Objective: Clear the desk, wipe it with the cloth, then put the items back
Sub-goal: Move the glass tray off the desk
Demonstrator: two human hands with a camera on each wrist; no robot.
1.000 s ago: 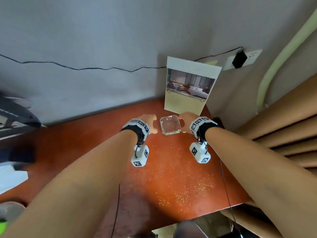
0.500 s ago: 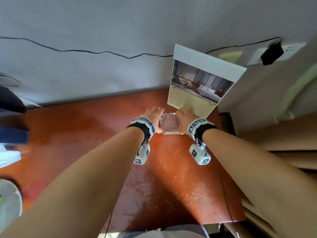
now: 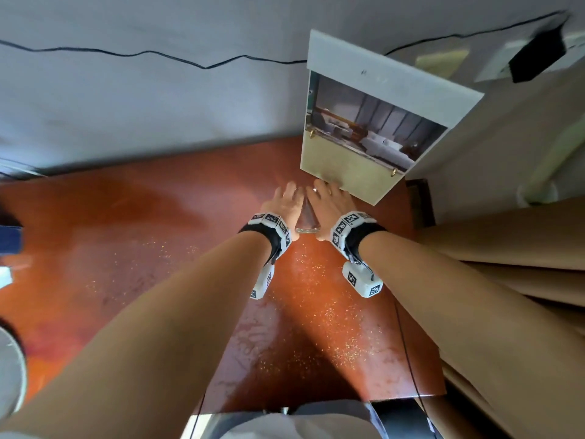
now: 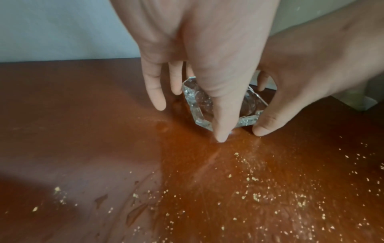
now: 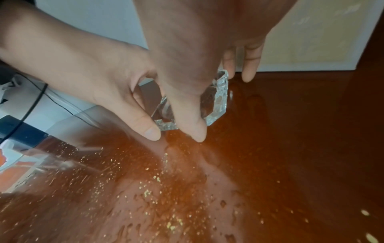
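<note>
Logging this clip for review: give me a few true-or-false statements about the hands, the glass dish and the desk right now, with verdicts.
1. Both hands are on the glass dish. True: left hand and right hand flank it.
2. The desk is wiped clean. False: yellow crumbs are scattered across it.
3. A picture board leans on the wall behind the dish. True.
4. A cloth is in the left hand's grip. False: it holds only the dish.

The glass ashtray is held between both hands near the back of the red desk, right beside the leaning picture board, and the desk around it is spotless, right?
Not spotless. The left wrist view shows yellowish crumbs scattered over the red desk. The rest holds: left hand and right hand grip the glass ashtray beside the picture board.
</note>
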